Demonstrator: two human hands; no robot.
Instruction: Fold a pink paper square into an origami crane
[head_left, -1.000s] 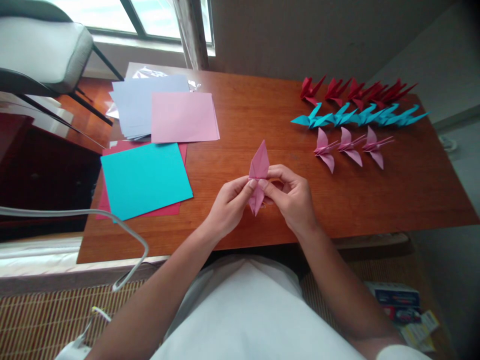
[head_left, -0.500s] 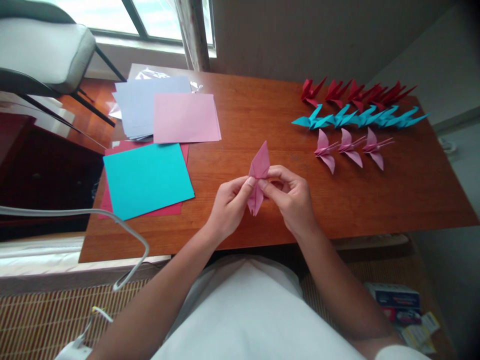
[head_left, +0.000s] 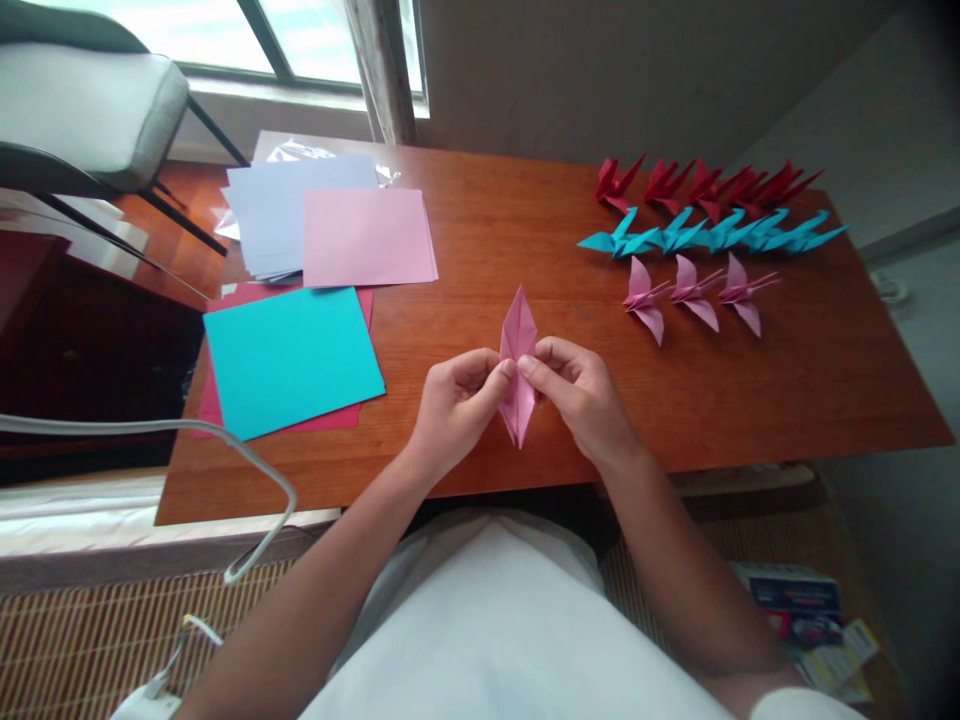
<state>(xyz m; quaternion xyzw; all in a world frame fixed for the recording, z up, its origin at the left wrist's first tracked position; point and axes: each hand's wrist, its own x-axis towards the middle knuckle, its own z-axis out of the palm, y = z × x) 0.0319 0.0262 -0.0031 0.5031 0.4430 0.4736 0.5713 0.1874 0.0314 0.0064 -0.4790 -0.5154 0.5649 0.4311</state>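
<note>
A folded pink paper piece (head_left: 518, 362), narrow and pointed at both ends, is held upright over the wooden table (head_left: 810, 380). My left hand (head_left: 454, 404) pinches its left edge at the middle. My right hand (head_left: 580, 394) pinches the right edge at the same height, so the fingertips of both hands meet on the paper. Both hands are closed on it. To the right lie three finished pink cranes (head_left: 694, 293) in a row.
Rows of teal cranes (head_left: 712, 232) and red cranes (head_left: 705, 183) lie at the back right. Flat sheets sit at the left: teal (head_left: 291, 356) over red, pink (head_left: 367, 236), pale lavender (head_left: 277, 205). A grey chair (head_left: 82, 110) stands far left, and a white cable (head_left: 225, 450) runs past the table's near-left corner.
The pink piece has turned slightly, from leaning right to standing straight, and sits a little lower. Both hands keep their pinch on it.
</note>
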